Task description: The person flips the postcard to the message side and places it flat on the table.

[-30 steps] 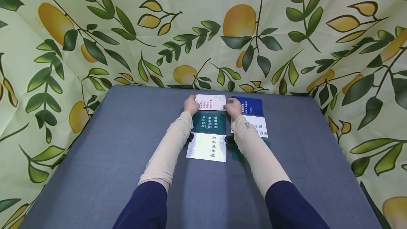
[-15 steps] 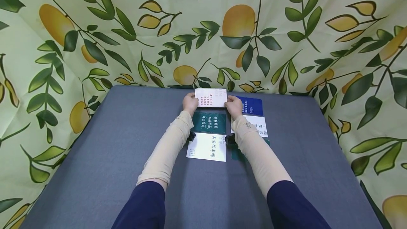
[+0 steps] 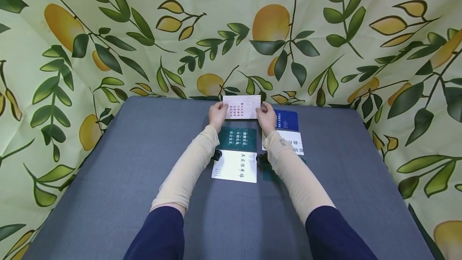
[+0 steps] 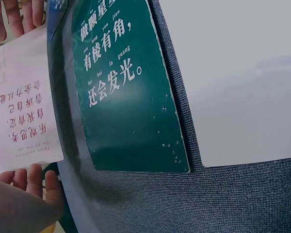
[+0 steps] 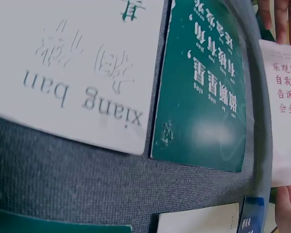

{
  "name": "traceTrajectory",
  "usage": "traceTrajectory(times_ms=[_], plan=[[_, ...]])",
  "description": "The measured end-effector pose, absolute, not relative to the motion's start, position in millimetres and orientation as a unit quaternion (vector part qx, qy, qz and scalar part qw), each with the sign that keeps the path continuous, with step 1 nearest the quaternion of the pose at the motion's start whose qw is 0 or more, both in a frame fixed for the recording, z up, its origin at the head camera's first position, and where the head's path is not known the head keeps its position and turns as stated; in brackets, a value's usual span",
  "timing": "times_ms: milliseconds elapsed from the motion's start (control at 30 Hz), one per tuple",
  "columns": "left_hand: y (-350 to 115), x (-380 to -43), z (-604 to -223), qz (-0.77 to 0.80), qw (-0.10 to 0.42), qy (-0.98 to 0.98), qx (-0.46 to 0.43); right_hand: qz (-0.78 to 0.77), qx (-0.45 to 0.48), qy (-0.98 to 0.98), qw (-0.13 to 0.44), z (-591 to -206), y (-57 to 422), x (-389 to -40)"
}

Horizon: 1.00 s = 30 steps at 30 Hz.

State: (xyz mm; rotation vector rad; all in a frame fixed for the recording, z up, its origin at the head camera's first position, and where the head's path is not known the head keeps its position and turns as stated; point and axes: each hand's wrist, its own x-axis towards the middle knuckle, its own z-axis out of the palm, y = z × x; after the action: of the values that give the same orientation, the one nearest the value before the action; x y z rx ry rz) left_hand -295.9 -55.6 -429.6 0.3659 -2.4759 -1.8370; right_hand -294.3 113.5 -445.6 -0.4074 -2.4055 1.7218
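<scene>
A pale pink card [image 3: 242,107] with red Chinese characters is held above the table's far edge, tilted up toward me. My left hand [image 3: 217,116] pinches its left edge, and my right hand [image 3: 267,118] pinches its right edge. In the left wrist view, the fingers [image 4: 35,179] lie behind the pink card [image 4: 24,111], partly hidden by it. Just nearer on the table lies a dark green card [image 3: 237,139] with white characters. Below that lies a white card [image 3: 234,166], lettered in green, its side edges close to the wrist cameras.
To the right of my right wrist a column of cards lies flat: a blue card [image 3: 287,120], a white card [image 3: 295,143] and a green card [image 3: 270,175], the last mostly covered by my forearm. A leaf-print cloth [image 3: 231,31] hangs behind the grey table [image 3: 126,163].
Both hands have lifted the pink card off the table, away from the green card, and tilted it upward. The other cards have stayed where they were.
</scene>
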Motion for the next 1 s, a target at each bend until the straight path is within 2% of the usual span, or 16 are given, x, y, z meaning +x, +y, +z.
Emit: traceTrajectory(times_ms=[333,533,1000], plan=[[-57.8,-288.4,-431.6,-0.625,0.031,-0.772,0.112,0.589,-0.125,-0.794,0.084,-450.9,112.6,-290.5],[-56.2,-288.8,-434.8,-0.651,0.044,-0.748,0.122,0.610,-0.128,-0.779,0.069,-456.2,110.6,-290.6],[-58.6,-291.5,-444.9,-0.637,0.026,-0.761,0.117,0.629,-0.129,-0.764,0.054,-461.2,113.0,-290.3]])
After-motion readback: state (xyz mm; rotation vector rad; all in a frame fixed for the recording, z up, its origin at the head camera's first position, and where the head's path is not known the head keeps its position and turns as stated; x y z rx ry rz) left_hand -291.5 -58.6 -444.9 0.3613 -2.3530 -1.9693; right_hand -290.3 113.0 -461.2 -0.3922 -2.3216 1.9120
